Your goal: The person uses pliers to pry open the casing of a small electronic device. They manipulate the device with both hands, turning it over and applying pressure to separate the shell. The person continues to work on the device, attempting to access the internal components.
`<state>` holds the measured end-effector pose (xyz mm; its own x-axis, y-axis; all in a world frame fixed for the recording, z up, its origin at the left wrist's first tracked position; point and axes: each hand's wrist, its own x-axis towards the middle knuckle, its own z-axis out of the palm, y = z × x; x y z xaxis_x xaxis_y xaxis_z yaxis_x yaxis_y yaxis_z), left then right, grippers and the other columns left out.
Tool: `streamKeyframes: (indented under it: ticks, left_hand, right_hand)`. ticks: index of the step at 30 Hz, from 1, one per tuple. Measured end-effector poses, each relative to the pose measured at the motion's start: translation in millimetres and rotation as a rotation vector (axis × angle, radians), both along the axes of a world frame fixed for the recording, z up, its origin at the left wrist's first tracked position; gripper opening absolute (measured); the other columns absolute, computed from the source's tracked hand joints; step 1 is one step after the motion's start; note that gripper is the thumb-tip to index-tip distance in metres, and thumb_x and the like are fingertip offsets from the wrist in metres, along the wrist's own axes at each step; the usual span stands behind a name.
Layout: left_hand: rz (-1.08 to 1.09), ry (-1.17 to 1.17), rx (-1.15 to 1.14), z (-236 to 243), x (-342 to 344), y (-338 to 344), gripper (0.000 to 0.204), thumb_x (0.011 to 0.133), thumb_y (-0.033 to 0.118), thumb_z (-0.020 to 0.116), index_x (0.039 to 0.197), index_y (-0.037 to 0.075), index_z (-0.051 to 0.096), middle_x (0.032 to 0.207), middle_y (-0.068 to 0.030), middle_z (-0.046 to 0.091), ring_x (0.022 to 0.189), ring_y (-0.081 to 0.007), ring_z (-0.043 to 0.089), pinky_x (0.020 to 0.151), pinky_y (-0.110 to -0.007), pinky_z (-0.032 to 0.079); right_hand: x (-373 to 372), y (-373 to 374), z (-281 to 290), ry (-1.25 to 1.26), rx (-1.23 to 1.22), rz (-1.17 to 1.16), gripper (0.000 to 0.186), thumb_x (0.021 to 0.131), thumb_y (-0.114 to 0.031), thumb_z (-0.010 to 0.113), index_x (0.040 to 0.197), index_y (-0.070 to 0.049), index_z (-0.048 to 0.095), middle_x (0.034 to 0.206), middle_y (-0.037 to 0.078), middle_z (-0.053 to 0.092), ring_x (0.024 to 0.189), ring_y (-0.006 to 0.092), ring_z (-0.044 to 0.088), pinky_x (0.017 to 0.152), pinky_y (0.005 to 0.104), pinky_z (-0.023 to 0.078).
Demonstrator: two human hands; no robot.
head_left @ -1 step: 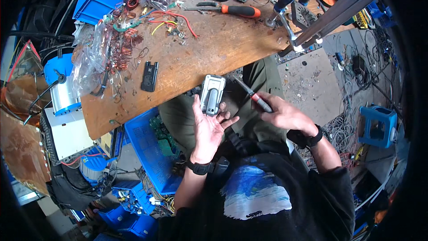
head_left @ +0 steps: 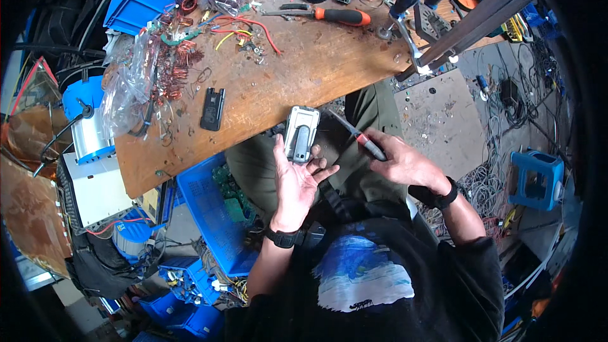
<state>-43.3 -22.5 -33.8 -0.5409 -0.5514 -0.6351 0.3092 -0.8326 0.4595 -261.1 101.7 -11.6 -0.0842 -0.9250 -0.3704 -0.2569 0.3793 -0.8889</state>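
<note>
Small gadget on the bench edge
Left hand point(head_left: 295, 180) cradles a grey device point(head_left: 301, 134); right hand point(head_left: 401, 163) grips a screwdriver point(head_left: 360, 138) beside it.

- wooden workbench point(head_left: 297, 82) strewn with loose wires
- orange-handled screwdriver point(head_left: 329, 15) (near the far edge)
- small black casing point(head_left: 213, 108)
- copper coils point(head_left: 174, 66) beside a clear plastic bag point(head_left: 130, 82)
- blue crate point(head_left: 212, 215) below the bench

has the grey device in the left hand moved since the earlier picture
No. The grey device lies in the left hand at the same spot just below the wooden bench edge, right of the black part.
</note>
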Motion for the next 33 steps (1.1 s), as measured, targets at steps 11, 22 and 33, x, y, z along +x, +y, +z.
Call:
streamKeyframes:
  ticks: [11, 22, 33]
  left_hand:
    - [0.015, -0.034, -0.059, -9.9, -0.7, -1.4, 0.057, 0.102, 0.063, 0.048, 0.122, 0.012, 0.06, 0.086, -0.006, 0.067, 0.066, -0.0174, 0.067, 0.076, -0.048, 0.065]
    - [-0.019, 0.006, -0.098, -16.0, 0.1, -12.6, 0.063, 0.104, 0.064, 0.04, 0.119, 0.007, 0.059, 0.076, -0.0051, 0.06, 0.064, -0.0132, 0.061, 0.079, -0.047, 0.064]
    - [-0.005, 0.091, -0.033, -23.7, 5.2, -22.9, 0.06, 0.106, 0.06, 0.041, 0.113, 0.005, 0.063, 0.076, -0.0048, 0.059, 0.065, -0.0134, 0.059, 0.084, -0.049, 0.063]
  right_hand:
    - [-8.1, -44.6, 22.1, 0.912, -0.39, 0.104, 0.039, 0.074, -0.004, 0.064, 0.111, 0.001, 0.053, 0.098, 0.02, 0.055, 0.097, 0.0391, 0.058, 0.088, 0.0461, 0.048]
    - [-5.9, -55.5, 19.6, 0.916, -0.222, 0.245, 0.028, 0.09, -0.016, 0.06, 0.111, 0.002, 0.054, 0.075, 0.022, 0.064, 0.071, 0.0421, 0.067, 0.066, 0.0491, 0.054]
    - [-9.0, -51.9, 11.0, 0.455, -0.008, 0.194, 0.044, 0.086, -0.015, 0.058, 0.125, 0.006, 0.054, 0.09, 0.033, 0.067, 0.093, 0.0509, 0.065, 0.085, 0.0548, 0.052]
